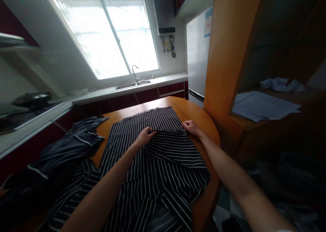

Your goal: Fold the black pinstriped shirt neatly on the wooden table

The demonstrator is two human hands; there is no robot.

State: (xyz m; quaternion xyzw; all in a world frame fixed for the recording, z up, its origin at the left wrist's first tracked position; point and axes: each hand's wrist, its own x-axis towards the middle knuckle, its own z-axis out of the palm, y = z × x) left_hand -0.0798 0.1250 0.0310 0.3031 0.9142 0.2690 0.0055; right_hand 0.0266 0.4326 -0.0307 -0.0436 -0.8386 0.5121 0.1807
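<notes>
A black shirt with white stripes lies spread on the round wooden table, its hem toward the window and its collar nearest me. The right-hand sleeve is folded inward across the body. My left hand pinches the sleeve's end near the shirt's middle. At the shirt's right edge, my right hand has its fingers closed on the fabric where the sleeve folds over. The other sleeve stretches out to the left, partly behind my left forearm.
Dark clothing with white piping is heaped at the table's left side. Beyond stand a counter with a sink, a stove with a pan and a fridge. Papers lie on a wooden shelf at right.
</notes>
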